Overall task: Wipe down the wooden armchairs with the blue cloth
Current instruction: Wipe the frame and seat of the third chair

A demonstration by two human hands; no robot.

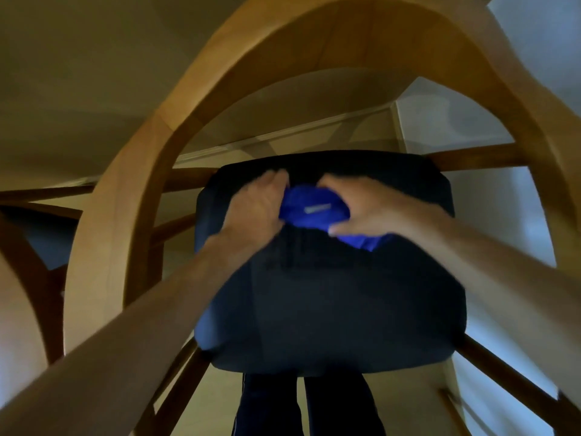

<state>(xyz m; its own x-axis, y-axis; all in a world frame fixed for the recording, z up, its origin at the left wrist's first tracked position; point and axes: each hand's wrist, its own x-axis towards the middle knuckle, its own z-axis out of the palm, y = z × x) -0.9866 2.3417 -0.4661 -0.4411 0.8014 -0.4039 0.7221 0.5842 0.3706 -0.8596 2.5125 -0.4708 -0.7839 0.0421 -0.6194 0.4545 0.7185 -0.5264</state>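
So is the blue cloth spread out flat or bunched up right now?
Bunched up: the blue cloth sits crumpled between the left hand and right hand.

The whole picture is smeared by motion, so edges are soft. The cloth [314, 209] is mostly hidden between the left hand [254, 209] and the right hand [374, 212]; only its middle and a corner below the right hand show, and a pale tag on it is too blurred to read. The left fingertips are lost against the cloth. The chair [125, 215] frame runs off the top and right edges. The seat [330, 294] covers the person's legs [270, 404], which the bottom edge cuts. Both forearms leave the frame.
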